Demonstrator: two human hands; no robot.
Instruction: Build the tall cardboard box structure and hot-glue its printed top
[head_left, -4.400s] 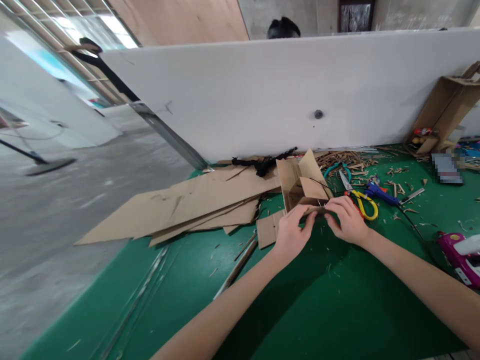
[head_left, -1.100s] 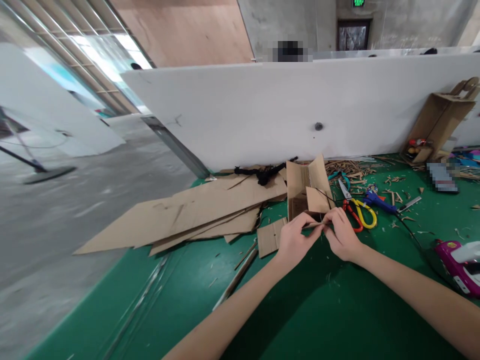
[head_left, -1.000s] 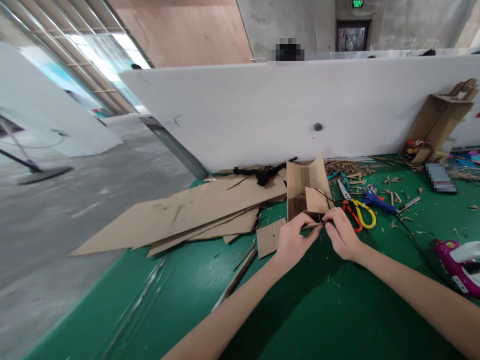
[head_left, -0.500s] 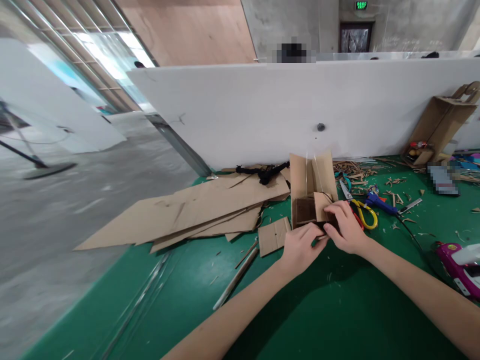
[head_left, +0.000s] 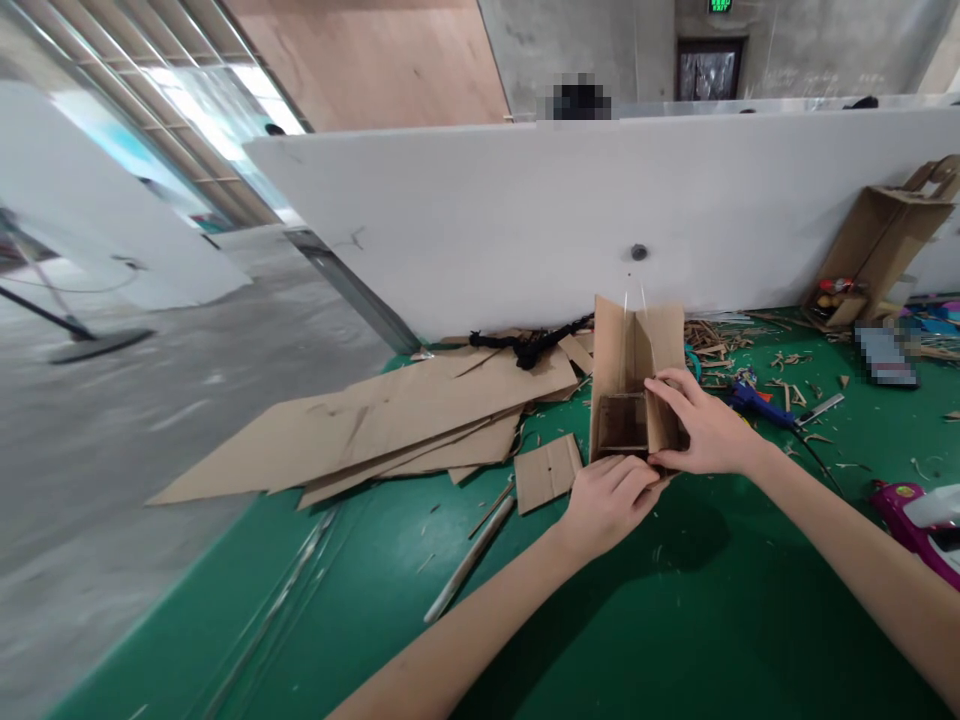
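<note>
My left hand [head_left: 613,500] curls round the low front edge of an open brown cardboard box [head_left: 606,360], I think to keep it still while my right hand [head_left: 703,425] grips a brown cardboard flap [head_left: 658,422] on its right side. The box is toward the back edge of the smooth green worktop [head_left: 712,620], and the square dark-brown pocket [head_left: 622,425] inside it is too shadowy to see into. Farther right by that back edge, a tall brown cardboard box [head_left: 862,240] holds small red and yellow things [head_left: 832,292] near its bottom.
</note>
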